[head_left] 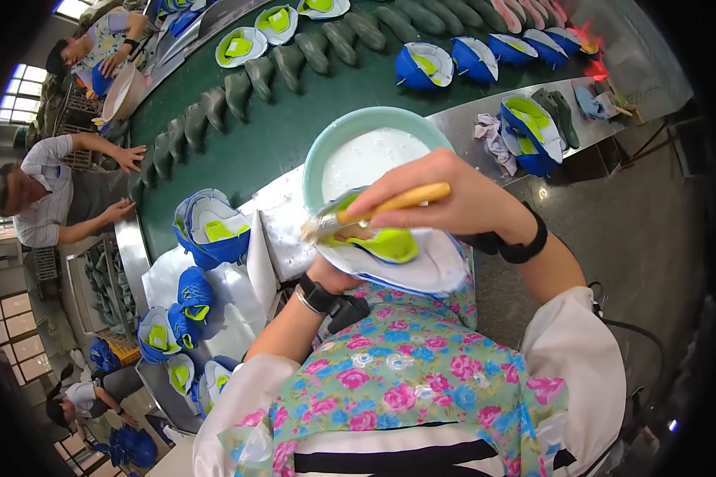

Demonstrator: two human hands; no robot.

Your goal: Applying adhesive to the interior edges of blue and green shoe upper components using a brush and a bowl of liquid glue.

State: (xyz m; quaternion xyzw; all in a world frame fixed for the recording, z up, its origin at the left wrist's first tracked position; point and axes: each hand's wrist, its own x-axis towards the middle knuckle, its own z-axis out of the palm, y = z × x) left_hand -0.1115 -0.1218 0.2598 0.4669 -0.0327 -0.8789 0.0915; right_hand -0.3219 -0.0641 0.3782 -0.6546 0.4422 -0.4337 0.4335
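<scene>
My right hand (445, 199) grips a wooden-handled brush (374, 208), its bristle end lying on the white and lime-green inside of a shoe upper (410, 258). My left hand (336, 278) holds that upper from below and is mostly hidden under it; only the wrist with a dark watch shows. Just beyond stands a light-green bowl (326, 147) of white glue.
A green conveyor belt (294, 119) carries dark green shoe lasts (239, 91) and blue uppers (426, 65). More blue uppers (211, 226) lie on the metal bench at my left. Other people work at the far left. A blue upper (529, 131) and rags sit at right.
</scene>
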